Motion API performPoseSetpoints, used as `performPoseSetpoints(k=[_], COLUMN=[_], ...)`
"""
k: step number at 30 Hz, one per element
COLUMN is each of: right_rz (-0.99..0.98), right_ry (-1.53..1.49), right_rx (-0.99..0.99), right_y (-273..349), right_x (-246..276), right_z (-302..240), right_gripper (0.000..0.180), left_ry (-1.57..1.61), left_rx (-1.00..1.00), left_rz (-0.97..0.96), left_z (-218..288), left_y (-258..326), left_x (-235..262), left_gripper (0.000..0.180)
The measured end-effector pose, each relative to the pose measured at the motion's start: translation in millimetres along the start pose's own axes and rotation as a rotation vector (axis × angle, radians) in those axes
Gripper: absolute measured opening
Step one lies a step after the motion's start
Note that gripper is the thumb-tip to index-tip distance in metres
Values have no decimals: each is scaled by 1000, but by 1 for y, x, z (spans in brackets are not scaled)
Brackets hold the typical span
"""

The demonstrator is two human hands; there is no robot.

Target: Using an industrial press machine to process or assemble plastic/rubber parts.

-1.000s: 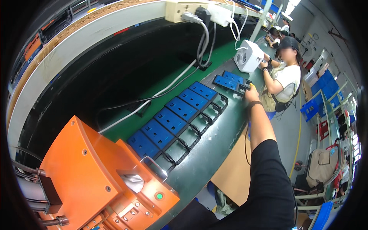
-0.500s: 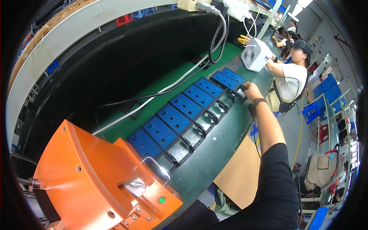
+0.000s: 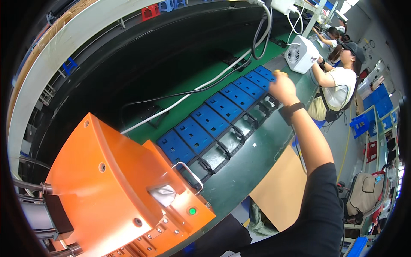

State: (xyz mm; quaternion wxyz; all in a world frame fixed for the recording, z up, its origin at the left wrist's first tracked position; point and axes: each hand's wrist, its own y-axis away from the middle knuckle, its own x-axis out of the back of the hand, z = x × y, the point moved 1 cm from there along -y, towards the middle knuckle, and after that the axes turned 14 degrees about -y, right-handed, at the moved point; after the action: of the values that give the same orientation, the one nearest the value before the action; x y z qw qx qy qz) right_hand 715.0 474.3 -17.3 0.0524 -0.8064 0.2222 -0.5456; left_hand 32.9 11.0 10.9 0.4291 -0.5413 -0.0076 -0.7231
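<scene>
My right hand reaches to the far end of a row of blue rectangular trays, its fingers curled, with yellow covers on some fingertips. It is beside the farthest blue tray; anything in the fingers is hidden by the hand. Black openwork frames line the near side of the trays, on the dark green bench. A dark band circles my right wrist. My left hand is out of view.
An orange machine with a green button and metal handle fills the near left. Beyond the trays stands a white fan unit; a co-worker sits beside it. A white cable and brown cardboard flank the row.
My right hand has moved from the black frames at the row's far end up to the farthest blue tray. The whole view has shifted, and the co-worker's head has turned.
</scene>
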Motion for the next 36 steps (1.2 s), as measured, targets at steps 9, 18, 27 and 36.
performPoseSetpoints(k=[9,18,27,36], right_rz=[-500,-434,-344,-673], right_ry=[-218,-650,-1149,-1045], right_rx=[1061,1090,273,1517], right_y=[118,117,312,439], right_x=[-128,-70,198,173], right_z=[-295,-262,-159,-331], right_gripper=[29,11,19,28], left_ry=[312,676,949,-84], left_rx=[16,64,3,-195], left_rz=[-8,34,50,-124], left_z=[-38,-87,-60,-175], left_y=[16,12,15,27], left_x=[-14,-31,-11,14], left_gripper=[69,51,28,44])
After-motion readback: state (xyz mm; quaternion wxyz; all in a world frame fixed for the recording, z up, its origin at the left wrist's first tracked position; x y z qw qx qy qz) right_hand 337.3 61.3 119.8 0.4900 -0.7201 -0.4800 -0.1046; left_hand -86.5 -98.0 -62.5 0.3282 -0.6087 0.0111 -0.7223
